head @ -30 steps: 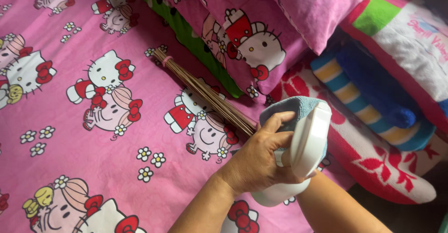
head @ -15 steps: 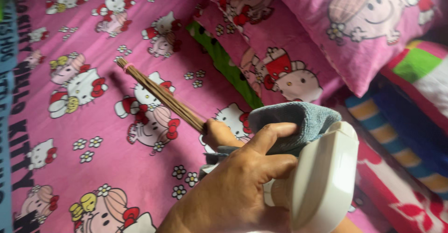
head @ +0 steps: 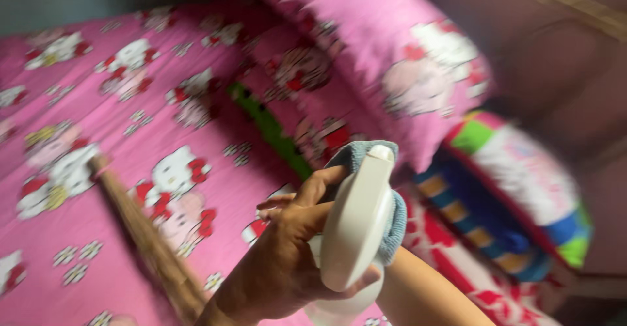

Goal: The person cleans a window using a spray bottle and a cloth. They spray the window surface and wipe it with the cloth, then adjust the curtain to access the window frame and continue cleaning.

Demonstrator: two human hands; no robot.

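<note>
Moved: stick broom (head: 147,241) has been swung toward the bed's left edge; view now blurred.
Left hand (head: 281,254): fingers clenched around the white spray bottle (head: 356,228) and blue cloth (head: 372,163), held above the pink bedsheet (head: 98,169).
Right hand: hidden; finger state cannot be told.
Around: pink pillows (head: 398,65) at the bed's far edge, folded blankets (head: 509,195) at its right edge.

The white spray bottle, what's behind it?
Behind the white spray bottle a blue cloth peeks out at the top and right side. The left hand grips both. The bottle covers the cloth's middle, and the right hand is hidden behind it too.
</note>
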